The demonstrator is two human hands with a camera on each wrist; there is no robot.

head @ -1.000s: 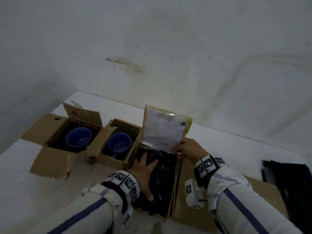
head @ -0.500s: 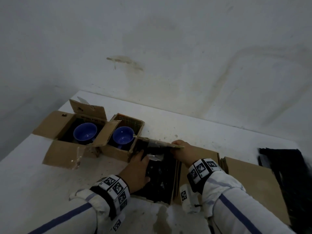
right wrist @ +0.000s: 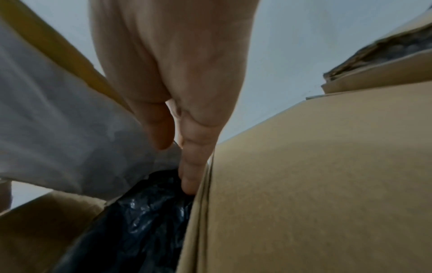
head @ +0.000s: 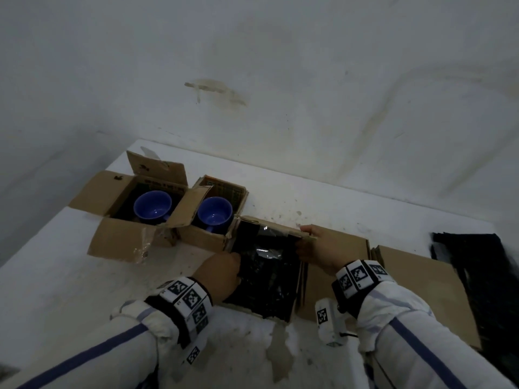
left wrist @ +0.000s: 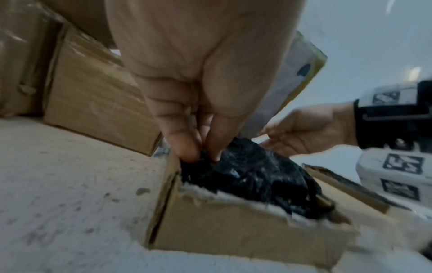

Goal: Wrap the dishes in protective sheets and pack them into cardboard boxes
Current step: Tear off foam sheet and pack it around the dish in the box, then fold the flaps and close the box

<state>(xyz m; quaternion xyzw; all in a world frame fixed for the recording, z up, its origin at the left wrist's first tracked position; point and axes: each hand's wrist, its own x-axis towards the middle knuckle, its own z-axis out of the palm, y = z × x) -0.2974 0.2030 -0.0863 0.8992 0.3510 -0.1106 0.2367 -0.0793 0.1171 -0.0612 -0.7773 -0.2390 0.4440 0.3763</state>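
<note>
A bundle in crinkled black wrap (head: 269, 276) fills the open cardboard box (head: 252, 311) in front of me. My left hand (head: 222, 270) is at the box's left wall. In the left wrist view its fingertips (left wrist: 184, 147) pinch the black wrap (left wrist: 257, 175) at the corner of the box (left wrist: 233, 230). My right hand (head: 304, 238) holds the right end of the far flap (head: 275, 224), which lies low over the far end. In the right wrist view the thumb presses the flap's white face (right wrist: 58, 120) beside the wrap (right wrist: 140, 221).
Two smaller open boxes to the left each hold an unwrapped blue cup (head: 152, 206) (head: 214, 214). Flattened cardboard (head: 415, 276) lies to the right, with a stack of black sheets (head: 477, 262) beyond it. A white wall rises behind the table.
The far flap has come down from upright to almost flat, guided by my right hand. My left hand has slid from the top of the bundle to its left edge.
</note>
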